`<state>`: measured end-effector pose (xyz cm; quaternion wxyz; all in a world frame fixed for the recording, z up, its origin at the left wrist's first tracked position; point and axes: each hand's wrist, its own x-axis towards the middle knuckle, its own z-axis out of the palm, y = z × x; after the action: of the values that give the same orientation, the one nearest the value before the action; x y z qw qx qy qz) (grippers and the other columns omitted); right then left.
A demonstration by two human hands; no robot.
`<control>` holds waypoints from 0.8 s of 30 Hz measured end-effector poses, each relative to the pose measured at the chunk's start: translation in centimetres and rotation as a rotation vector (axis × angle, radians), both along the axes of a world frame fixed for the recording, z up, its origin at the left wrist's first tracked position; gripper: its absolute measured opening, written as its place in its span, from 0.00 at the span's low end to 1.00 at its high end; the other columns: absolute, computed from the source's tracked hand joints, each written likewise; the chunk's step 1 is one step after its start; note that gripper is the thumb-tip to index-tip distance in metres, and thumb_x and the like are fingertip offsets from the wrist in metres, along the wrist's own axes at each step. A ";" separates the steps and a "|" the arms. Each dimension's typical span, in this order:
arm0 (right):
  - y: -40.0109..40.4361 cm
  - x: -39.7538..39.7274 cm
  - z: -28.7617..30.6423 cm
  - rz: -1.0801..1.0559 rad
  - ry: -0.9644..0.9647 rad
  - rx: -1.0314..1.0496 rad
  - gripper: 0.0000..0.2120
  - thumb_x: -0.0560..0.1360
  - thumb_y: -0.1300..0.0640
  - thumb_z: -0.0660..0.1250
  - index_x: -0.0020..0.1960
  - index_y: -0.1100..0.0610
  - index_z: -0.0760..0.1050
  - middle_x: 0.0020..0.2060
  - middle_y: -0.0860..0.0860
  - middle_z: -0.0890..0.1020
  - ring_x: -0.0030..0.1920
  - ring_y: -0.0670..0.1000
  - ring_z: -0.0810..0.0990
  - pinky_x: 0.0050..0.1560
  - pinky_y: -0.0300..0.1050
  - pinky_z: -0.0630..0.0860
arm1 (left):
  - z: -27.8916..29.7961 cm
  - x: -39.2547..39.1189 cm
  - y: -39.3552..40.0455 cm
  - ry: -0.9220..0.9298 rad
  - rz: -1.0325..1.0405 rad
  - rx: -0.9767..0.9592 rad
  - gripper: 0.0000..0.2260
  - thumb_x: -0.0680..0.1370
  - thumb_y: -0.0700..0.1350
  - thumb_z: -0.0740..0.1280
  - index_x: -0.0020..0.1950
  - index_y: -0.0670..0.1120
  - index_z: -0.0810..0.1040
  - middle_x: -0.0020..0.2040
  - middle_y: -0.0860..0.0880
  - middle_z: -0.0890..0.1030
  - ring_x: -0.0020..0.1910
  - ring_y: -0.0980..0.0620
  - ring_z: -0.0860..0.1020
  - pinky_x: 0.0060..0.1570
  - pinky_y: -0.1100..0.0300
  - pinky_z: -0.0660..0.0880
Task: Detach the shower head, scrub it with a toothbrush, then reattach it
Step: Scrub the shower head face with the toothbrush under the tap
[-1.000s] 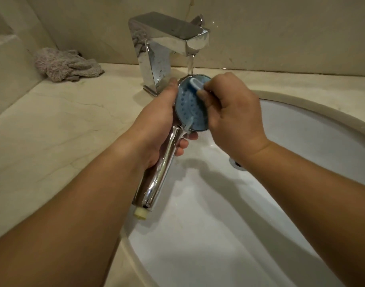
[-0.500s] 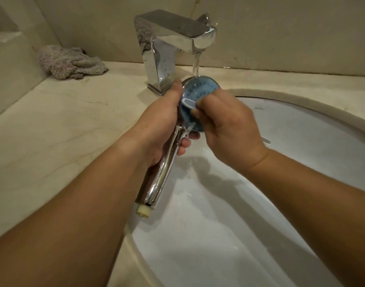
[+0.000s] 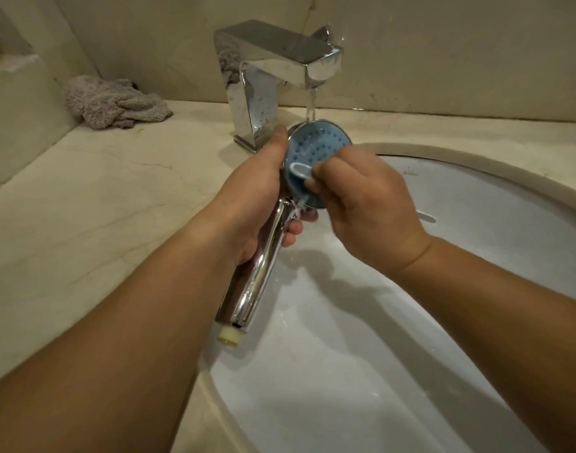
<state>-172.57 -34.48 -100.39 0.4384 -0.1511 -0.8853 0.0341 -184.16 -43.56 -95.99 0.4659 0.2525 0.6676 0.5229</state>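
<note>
Nearest to me, at six o'clock, lay the white oval ceramic sink basin (image 3: 361,371) set into a pale veined marble countertop (image 3: 84,197). Over its rim at about nine o'clock I saw the chrome-handled shower head with its round blue perforated face (image 3: 316,148), off its hose, its cream threaded end pointing back toward me and its face tilted up toward one o'clock. My left hand (image 3: 254,201) was wrapped around the neck of the handle, thumb lying up along the left edge of the blue face, fingertips curled around underneath. Just to the right, my right hand (image 3: 368,210) pinched the small white-headed toothbrush (image 3: 300,170) near its head, which was pressed against the lower left part of the blue face. Beyond, at twelve o'clock, a square chrome tap (image 3: 273,67) ran a thin stream of water (image 3: 311,104) onto the top edge of the face. Far off at ten o'clock a crumpled grey towel (image 3: 113,103) sat against the wall.
</note>
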 end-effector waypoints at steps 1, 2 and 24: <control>0.1 -0.1 0.2 -0.004 0.003 -0.007 0.05 0.75 0.65 0.67 0.42 0.65 0.76 0.37 0.58 0.76 0.35 0.55 0.72 0.32 0.48 0.70 | 0.0 0.0 0.0 -0.008 0.002 0.005 0.33 0.82 0.70 0.51 0.57 0.46 0.84 0.39 0.39 0.85 0.28 0.49 0.75 0.29 0.58 0.72; 0.5 -0.1 0.5 -0.047 0.030 -0.042 0.06 0.77 0.63 0.66 0.42 0.65 0.75 0.37 0.57 0.76 0.36 0.55 0.71 0.32 0.48 0.70 | 0.0 0.0 0.0 -0.006 0.005 0.001 0.33 0.82 0.70 0.50 0.57 0.46 0.84 0.39 0.39 0.85 0.28 0.49 0.75 0.29 0.58 0.72; -0.2 0.1 0.5 -0.023 0.028 -0.111 0.10 0.79 0.58 0.64 0.43 0.64 0.76 0.37 0.56 0.77 0.36 0.54 0.73 0.33 0.47 0.71 | -0.1 -0.3 0.2 -0.017 0.001 -0.002 0.36 0.82 0.71 0.49 0.57 0.44 0.84 0.39 0.38 0.85 0.27 0.49 0.76 0.28 0.59 0.72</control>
<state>-172.51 -34.68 -99.93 0.4422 -0.1848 -0.8740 0.0802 -184.42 -43.38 -96.12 0.4715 0.2472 0.6644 0.5245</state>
